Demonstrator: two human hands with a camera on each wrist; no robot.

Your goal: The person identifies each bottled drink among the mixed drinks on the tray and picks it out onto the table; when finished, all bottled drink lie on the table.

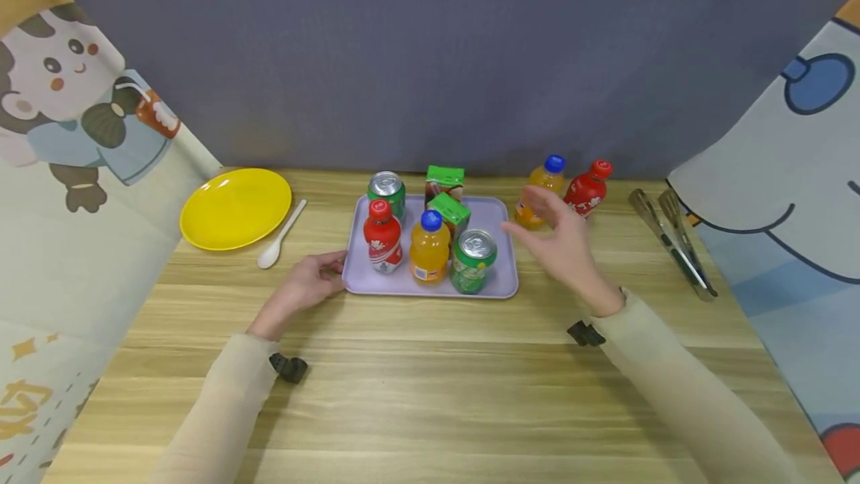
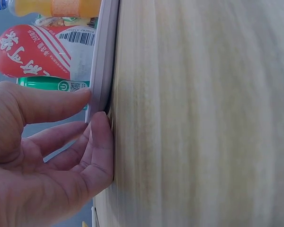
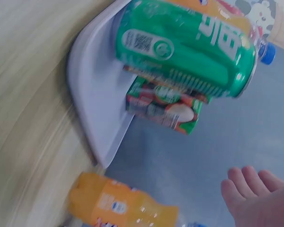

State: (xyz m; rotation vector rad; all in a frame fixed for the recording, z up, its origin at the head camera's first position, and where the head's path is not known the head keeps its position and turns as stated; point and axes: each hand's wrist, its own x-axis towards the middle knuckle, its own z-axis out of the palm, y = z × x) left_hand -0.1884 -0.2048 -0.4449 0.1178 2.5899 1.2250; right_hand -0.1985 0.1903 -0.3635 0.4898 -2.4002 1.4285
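Note:
A lilac tray (image 1: pixel 493 216) carries two green cans, a red bottle (image 1: pixel 384 237), an orange juice bottle (image 1: pixel 429 249) and two small green-topped drink cartons. My left hand (image 1: pixel 314 280) grips the tray's left edge; in the left wrist view the thumb (image 2: pixel 61 101) lies against the rim and the fingers are bent at its underside. Beyond the tray's right side my right hand (image 1: pixel 563 241) hovers with fingers spread, holding nothing. Just behind it stand a second orange juice bottle (image 1: pixel 554 172), partly hidden by the hand, and a second red bottle (image 1: pixel 590 187).
On the left of the wooden table (image 1: pixel 416 387) lie a yellow plate (image 1: pixel 235 209) and a white spoon (image 1: pixel 282 234). Two metal tongs or similar utensils (image 1: pixel 675 241) lie at the right. A grey wall panel (image 1: pixel 430 58) borders the back.

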